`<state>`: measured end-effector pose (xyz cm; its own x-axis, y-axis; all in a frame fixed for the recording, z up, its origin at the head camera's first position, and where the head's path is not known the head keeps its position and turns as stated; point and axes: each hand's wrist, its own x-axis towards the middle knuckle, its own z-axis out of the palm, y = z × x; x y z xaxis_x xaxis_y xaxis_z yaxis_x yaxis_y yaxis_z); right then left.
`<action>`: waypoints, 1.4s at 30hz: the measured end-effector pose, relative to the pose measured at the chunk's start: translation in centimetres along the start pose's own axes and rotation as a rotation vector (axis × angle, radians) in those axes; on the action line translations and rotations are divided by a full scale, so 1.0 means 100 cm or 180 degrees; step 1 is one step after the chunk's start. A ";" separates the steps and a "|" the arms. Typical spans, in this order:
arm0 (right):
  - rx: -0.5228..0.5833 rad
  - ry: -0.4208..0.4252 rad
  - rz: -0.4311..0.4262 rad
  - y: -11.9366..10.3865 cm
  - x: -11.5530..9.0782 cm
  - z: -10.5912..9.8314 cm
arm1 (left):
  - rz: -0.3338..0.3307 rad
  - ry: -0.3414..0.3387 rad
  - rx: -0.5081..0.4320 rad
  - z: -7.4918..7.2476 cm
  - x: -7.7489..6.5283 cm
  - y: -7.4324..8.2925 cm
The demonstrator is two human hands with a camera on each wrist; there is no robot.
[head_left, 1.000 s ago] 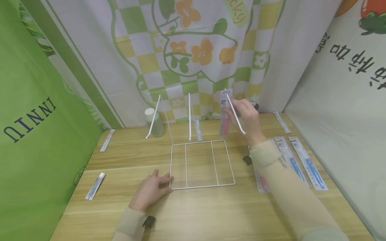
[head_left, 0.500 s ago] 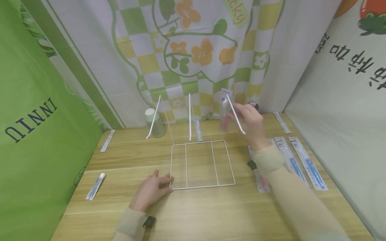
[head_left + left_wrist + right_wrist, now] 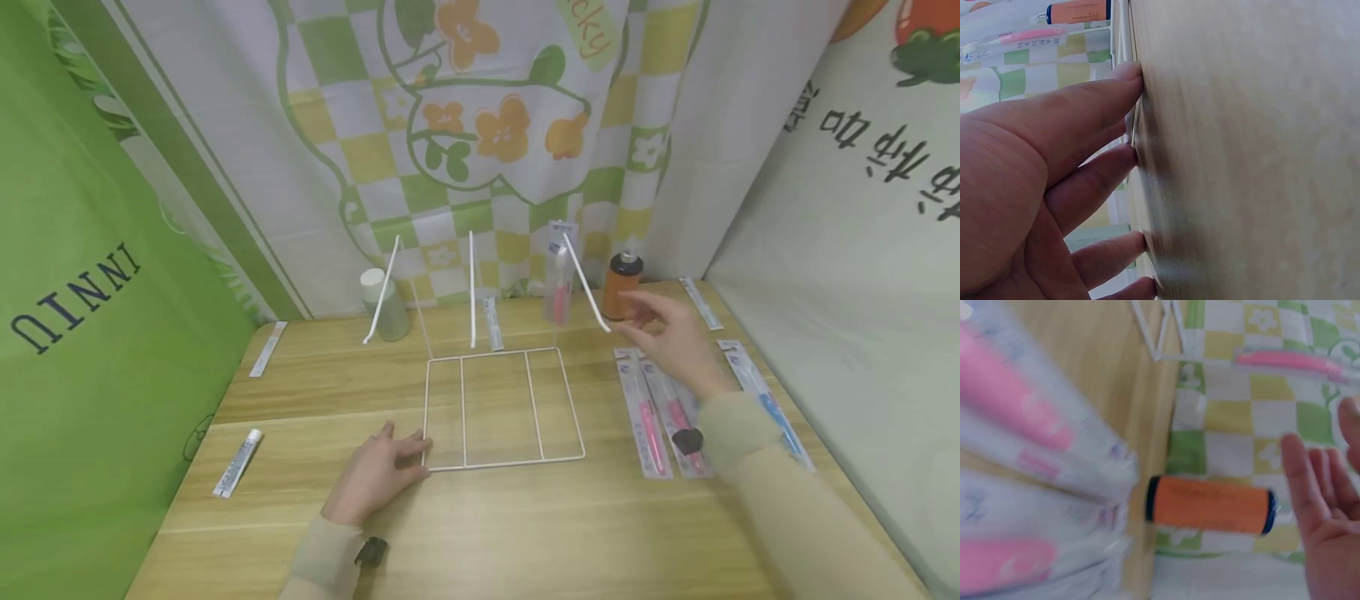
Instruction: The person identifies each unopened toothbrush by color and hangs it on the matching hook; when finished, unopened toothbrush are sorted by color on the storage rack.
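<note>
A white wire rack (image 3: 463, 408) with three prongs stands on the wooden table. At its front left corner my left hand (image 3: 375, 471) rests on the table, fingertips touching the base wire. A packaged pink toothbrush (image 3: 558, 287) hangs at the rack's right prong (image 3: 585, 282). To the right of that prong is my right hand (image 3: 678, 337), holding nothing, its fingers loosely bent. It is above the packaged toothbrushes on the table: two pink ones, including the nearer pink toothbrush (image 3: 647, 417), and a blue toothbrush (image 3: 767, 400). My right forearm covers part of this row.
An orange bottle (image 3: 617, 287) with a dark top stands behind my right hand. At the back left is a greenish bottle (image 3: 392, 318) with a white cap. A small tube (image 3: 238, 464) and slim packets, such as the left packet (image 3: 267, 350), lie along the edges. Curtains enclose the table.
My right hand has let go of the pink toothbrush package, which stays hanging on the right prong. The hand has moved right and toward me, uncovering the orange bottle. My left hand has not moved.
</note>
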<state>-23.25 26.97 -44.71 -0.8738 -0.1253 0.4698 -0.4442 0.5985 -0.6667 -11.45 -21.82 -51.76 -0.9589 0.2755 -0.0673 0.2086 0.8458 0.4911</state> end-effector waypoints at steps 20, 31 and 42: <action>-0.0420 -0.1700 0.1000 0.051 -0.035 -0.010 | 0.0043 -0.0019 0.0026 -0.001 -0.001 0.002; -0.0633 -0.1677 0.0914 0.041 -0.035 -0.004 | 0.0022 -0.0029 -0.0027 -0.002 -0.002 0.004; -0.0696 -0.1503 0.0892 0.042 -0.037 0.003 | 0.0052 -0.0024 -0.0019 -0.002 -0.002 0.003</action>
<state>-21.93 29.71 -49.44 -0.9677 -0.2474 -0.0490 -0.1764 0.8026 -0.5698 -11.21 -21.68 -51.41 -0.9539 0.2928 -0.0656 0.2231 0.8383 0.4974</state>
